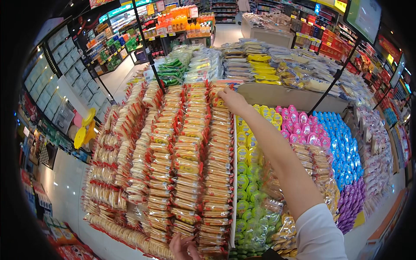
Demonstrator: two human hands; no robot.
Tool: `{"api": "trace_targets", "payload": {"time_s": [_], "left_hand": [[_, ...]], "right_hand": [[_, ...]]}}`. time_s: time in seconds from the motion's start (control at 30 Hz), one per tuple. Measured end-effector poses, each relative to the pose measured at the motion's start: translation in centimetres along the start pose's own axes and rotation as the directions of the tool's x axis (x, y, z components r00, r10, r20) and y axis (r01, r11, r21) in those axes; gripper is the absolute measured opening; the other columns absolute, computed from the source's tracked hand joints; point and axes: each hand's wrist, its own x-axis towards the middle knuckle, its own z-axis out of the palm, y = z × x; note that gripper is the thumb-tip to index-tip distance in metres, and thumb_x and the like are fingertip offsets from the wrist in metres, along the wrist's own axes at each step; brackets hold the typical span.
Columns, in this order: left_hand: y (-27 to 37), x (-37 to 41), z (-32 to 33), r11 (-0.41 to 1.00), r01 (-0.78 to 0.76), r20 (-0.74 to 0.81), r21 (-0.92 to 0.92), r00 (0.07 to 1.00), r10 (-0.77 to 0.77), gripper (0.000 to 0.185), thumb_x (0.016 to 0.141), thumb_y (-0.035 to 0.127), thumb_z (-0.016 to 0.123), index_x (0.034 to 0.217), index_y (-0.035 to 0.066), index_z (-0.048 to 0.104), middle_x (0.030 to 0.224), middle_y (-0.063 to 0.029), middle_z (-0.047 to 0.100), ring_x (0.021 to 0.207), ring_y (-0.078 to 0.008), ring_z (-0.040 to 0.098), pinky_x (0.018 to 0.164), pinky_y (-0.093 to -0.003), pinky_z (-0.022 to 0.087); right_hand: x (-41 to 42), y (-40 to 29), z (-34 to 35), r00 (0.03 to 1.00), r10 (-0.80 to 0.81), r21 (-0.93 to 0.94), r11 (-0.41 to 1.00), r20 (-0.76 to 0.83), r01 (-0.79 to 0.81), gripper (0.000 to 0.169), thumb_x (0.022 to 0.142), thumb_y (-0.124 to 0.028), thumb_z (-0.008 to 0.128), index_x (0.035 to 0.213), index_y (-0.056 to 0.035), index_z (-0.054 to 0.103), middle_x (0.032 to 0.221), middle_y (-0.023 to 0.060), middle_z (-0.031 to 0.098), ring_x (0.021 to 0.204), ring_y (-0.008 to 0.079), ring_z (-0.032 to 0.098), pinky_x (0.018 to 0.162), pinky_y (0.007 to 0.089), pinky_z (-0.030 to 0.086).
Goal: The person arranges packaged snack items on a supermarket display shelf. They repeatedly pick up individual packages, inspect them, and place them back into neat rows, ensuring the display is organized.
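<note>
My right hand (231, 100) reaches to the far end of the rightmost row of wrapped snack packets (221, 146); its fingers touch a packet there, and whether they grip it cannot be told. Near the bottom edge, my left hand (184, 247) rests low over the near ends of the packet rows, fingers bent and partly apart, partly cut off by the picture's rim. The packets stand in long, tightly packed rows with red wrapper ends. Packs of round pale biscuits (107, 175) fill the left side of the display.
A white divider (233, 182) borders the rows. Right of it lie yellow tubs (242, 138), pink tubs (303, 118), blue tubs (346, 146) and a clear bag of packets under my forearm. Black poles (148, 48) rise from the display. A person (243, 6) stands far off.
</note>
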Motion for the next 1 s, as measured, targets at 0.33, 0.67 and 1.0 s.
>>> {"api": "trace_targets", "payload": {"time_s": [0.33, 0.67, 1.0], "left_hand": [[2.3, -1.0, -2.4, 0.999, 0.012, 0.111, -0.030, 0.994, -0.009, 0.047, 0.096, -0.002, 0.051, 0.142, -0.001, 0.043, 0.139, -0.0180, 0.043, 0.101, -0.0232, 0.061, 0.085, -0.0308, 0.052], [5.8, -2.5, -1.0, 0.873, 0.367, 0.861, -0.321, 0.497, 0.108, 0.036, 0.092, -0.010, 0.046, 0.120, 0.001, 0.065, 0.121, -0.0160, 0.063, 0.104, -0.0232, 0.065, 0.087, -0.0297, 0.050], [10.0, -6.1, 3.5, 0.934, 0.034, 0.926, -0.356, 0.146, 0.348, 0.039, 0.095, 0.004, 0.053, 0.134, 0.008, 0.056, 0.132, -0.0132, 0.056, 0.116, -0.0305, 0.058, 0.096, -0.0333, 0.046]], "right_hand": [[-2.5, -0.5, -5.3, 0.989, -0.074, -0.070, 0.995, -0.130, 0.065, 0.029, 0.084, -0.015, 0.066, 0.110, -0.0086, 0.056, 0.115, 0.0141, 0.056, 0.104, 0.0358, 0.060, 0.082, 0.0456, 0.052], [-29.0, -16.3, -26.0, 0.964, -0.063, 0.457, 0.887, 0.257, -0.064, 0.022, 0.091, -0.023, 0.064, 0.104, -0.0053, 0.060, 0.096, 0.0116, 0.062, 0.091, 0.0297, 0.063, 0.074, 0.0414, 0.050], [-54.0, -25.6, -20.6, 0.924, 0.315, 0.385, 0.842, 0.218, -0.378, 0.041, 0.093, -0.010, 0.059, 0.132, 0.0016, 0.050, 0.143, 0.0254, 0.043, 0.134, 0.0417, 0.041, 0.107, 0.0450, 0.039]]}}
